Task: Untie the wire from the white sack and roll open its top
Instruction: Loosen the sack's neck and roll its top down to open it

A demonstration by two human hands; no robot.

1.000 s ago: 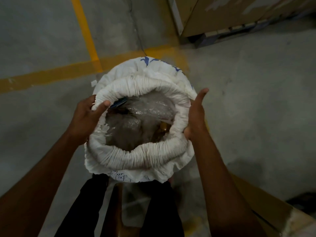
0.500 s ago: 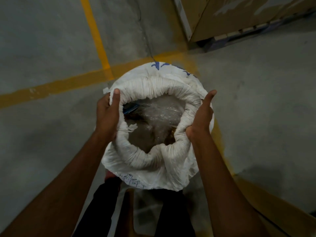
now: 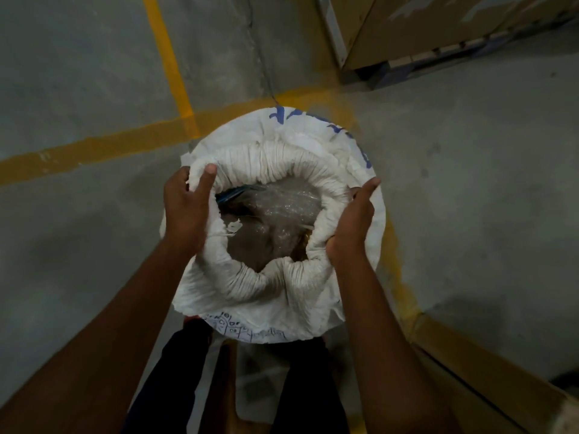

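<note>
The white sack (image 3: 316,311) with blue print stands upright on the concrete floor in front of my legs. Its top is rolled down into a thick wrinkled rim (image 3: 275,161) around an open mouth. Inside lies a clear plastic liner (image 3: 275,220) over brownish contents. My left hand (image 3: 186,211) grips the rim's left side, thumb hooked over the roll. My right hand (image 3: 354,220) clasps the rim's right side, fingers tucked inside, thumb pointing up. No wire is visible.
Yellow painted lines (image 3: 94,145) cross the grey floor behind the sack. Cardboard boxes on a pallet (image 3: 438,29) stand at the upper right. A cardboard box edge (image 3: 488,368) lies at the lower right. My dark trouser legs (image 3: 175,377) are below the sack.
Both hands have closed in on the rim, squeezing the mouth narrower. My left thumb moved up over the roll; the near rim now puckers inward.
</note>
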